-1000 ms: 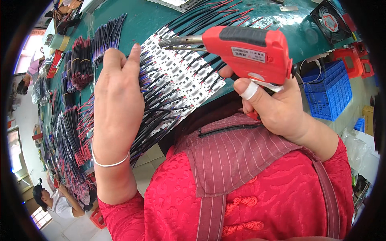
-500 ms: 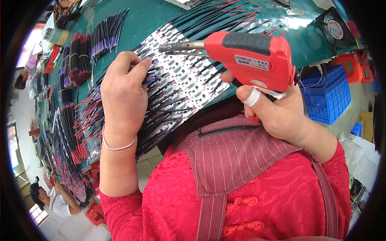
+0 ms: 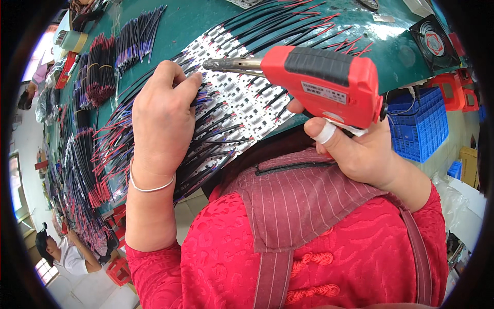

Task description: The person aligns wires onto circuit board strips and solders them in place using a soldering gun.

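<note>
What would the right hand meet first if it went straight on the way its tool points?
The right hand, led by its red soldering gun, would probably meet the white circuit boards first, near the left hand; the height above them is unclear.

Bundled wires (image 3: 101,72) and a white panel (image 3: 241,97) cover a green table (image 3: 188,24), a fan (image 3: 435,43) at its edge.

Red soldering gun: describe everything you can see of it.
The soldering gun has a red, plastic-looking body with a black panel on top, a pale label on its side and a black knob at the rear. A metal barrel points left, its darkened tip over the white circuit boards; contact is unclear. The right hand grips it from below, hiding its lower part.
</note>
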Demonstrator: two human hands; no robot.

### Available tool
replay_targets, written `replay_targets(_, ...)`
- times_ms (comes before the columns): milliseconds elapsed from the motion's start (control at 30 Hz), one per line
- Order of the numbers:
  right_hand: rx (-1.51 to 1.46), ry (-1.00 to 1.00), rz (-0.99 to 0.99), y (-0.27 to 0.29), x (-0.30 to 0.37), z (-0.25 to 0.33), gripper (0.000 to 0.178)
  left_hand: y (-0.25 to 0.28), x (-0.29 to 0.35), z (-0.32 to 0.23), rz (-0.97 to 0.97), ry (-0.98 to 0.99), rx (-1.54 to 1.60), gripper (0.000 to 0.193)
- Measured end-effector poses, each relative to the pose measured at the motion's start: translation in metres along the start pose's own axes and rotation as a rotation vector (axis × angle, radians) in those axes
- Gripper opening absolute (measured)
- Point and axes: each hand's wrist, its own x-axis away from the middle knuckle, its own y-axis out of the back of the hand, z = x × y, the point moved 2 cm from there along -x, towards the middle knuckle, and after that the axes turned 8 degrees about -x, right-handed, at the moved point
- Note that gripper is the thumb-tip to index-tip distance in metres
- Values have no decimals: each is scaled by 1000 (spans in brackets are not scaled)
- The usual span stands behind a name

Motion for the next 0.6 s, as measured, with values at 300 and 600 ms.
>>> replay_targets(300, 235, 188, 110, -1, -6, -2, 26, -4, 4, 3, 26, 18, 31, 42)
replay_targets(600, 126, 233, 95, -4, -11, -11, 27, -3, 3, 3, 28, 16, 37, 44)
